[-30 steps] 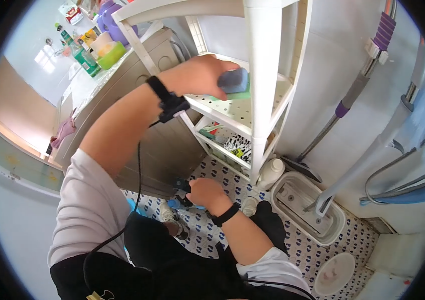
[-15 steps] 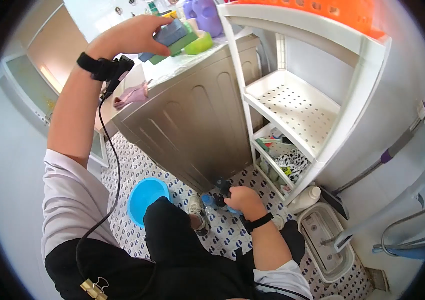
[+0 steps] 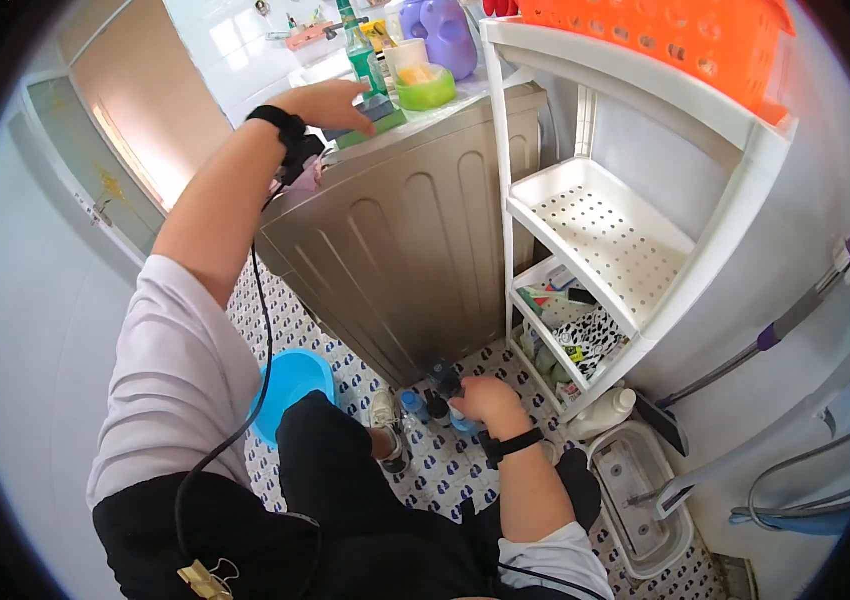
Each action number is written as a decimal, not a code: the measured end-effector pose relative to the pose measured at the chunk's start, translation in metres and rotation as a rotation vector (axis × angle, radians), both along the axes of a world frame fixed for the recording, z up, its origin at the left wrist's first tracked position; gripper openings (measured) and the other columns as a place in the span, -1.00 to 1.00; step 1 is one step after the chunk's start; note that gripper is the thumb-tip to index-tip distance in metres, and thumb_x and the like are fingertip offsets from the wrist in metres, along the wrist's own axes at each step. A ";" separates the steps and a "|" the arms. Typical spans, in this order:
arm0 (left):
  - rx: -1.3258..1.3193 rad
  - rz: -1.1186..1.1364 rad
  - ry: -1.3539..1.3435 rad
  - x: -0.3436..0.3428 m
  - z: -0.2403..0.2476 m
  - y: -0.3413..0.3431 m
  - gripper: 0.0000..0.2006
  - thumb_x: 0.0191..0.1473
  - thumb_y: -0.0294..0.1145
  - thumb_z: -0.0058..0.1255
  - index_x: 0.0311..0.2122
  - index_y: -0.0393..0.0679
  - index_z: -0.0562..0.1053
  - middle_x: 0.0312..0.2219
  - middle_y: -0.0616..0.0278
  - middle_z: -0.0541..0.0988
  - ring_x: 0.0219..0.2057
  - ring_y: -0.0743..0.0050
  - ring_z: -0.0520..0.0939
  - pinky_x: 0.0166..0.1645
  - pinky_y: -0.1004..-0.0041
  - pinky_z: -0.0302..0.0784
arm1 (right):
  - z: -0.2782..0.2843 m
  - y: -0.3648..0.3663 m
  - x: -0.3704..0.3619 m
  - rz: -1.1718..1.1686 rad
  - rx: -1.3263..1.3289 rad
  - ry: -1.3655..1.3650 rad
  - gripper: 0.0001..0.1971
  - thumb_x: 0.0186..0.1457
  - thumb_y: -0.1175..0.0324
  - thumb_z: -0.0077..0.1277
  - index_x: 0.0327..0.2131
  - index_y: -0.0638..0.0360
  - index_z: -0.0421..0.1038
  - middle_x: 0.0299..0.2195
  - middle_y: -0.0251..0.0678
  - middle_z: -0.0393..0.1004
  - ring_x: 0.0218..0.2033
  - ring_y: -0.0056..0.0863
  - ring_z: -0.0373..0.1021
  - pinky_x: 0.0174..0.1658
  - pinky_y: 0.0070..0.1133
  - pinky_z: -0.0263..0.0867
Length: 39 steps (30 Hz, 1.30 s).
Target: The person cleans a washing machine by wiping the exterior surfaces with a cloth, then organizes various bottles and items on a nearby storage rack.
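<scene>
Your left hand (image 3: 330, 100) has now lowered the green rectangular sponge block (image 3: 370, 118) onto the grey washing machine top (image 3: 445, 100), fingers curled over it, while your right hand (image 3: 485, 400) stays on the floor, closed around small bottles (image 3: 425, 405).

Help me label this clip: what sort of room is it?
Probably a home laundry or wash room: a washing machine with detergent bottles on top, a white shelf rack, and a mop over a patterned tile floor.

On top of the washing machine (image 3: 405, 250) you have a green spray bottle (image 3: 363, 55) and purple jugs (image 3: 440, 30); beside its foot, a white bottle (image 3: 605, 410).
</scene>
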<state>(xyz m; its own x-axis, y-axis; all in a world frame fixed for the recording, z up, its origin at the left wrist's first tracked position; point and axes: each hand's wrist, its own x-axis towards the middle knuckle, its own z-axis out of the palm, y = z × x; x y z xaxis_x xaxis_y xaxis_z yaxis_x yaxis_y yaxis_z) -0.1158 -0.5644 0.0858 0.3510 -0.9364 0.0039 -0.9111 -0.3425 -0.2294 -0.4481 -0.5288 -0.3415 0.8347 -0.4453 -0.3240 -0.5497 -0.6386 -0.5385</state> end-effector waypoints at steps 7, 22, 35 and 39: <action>-1.005 -0.624 -0.143 -0.080 -0.024 0.086 -0.79 0.07 -0.35 0.26 -0.22 -0.20 0.56 -0.24 0.00 0.62 -0.18 -0.09 0.61 -0.05 0.21 0.53 | 0.021 -0.010 -0.028 -0.078 -0.011 -0.086 -0.52 0.13 -0.01 0.14 -0.08 0.21 0.54 -0.09 0.04 0.58 -0.01 0.01 0.48 0.06 -0.19 0.41; -0.856 0.913 1.583 -0.125 -0.535 0.134 -0.84 0.17 -0.25 0.07 -0.28 -0.11 0.51 -0.56 0.36 0.40 -0.53 0.50 0.40 -0.42 0.44 0.31 | -0.011 -0.021 -0.050 -0.155 0.055 0.207 -0.59 0.10 0.07 0.13 -0.13 0.19 0.60 -0.10 -0.08 0.62 -0.03 -0.09 0.52 0.02 -0.24 0.45; -0.230 0.254 0.553 -0.115 -0.590 0.120 -0.45 -0.01 -0.21 0.26 0.10 -0.11 0.40 0.02 -0.09 0.47 0.02 -0.28 0.51 0.11 0.00 0.48 | -0.005 -0.024 0.001 -0.126 0.108 0.199 -0.66 0.12 0.15 0.10 -0.14 0.17 0.61 -0.10 -0.09 0.63 -0.06 -0.08 0.54 -0.01 -0.22 0.48; 0.041 0.327 0.594 -0.099 -0.584 0.097 -0.22 -0.04 -0.12 0.36 0.27 -0.08 0.29 0.09 -0.14 0.46 0.12 -0.28 0.50 0.19 0.04 0.46 | 0.008 -0.030 0.000 -0.151 0.127 0.208 -0.67 0.14 0.17 0.10 -0.15 0.19 0.62 -0.10 -0.07 0.62 -0.06 -0.06 0.54 0.00 -0.23 0.48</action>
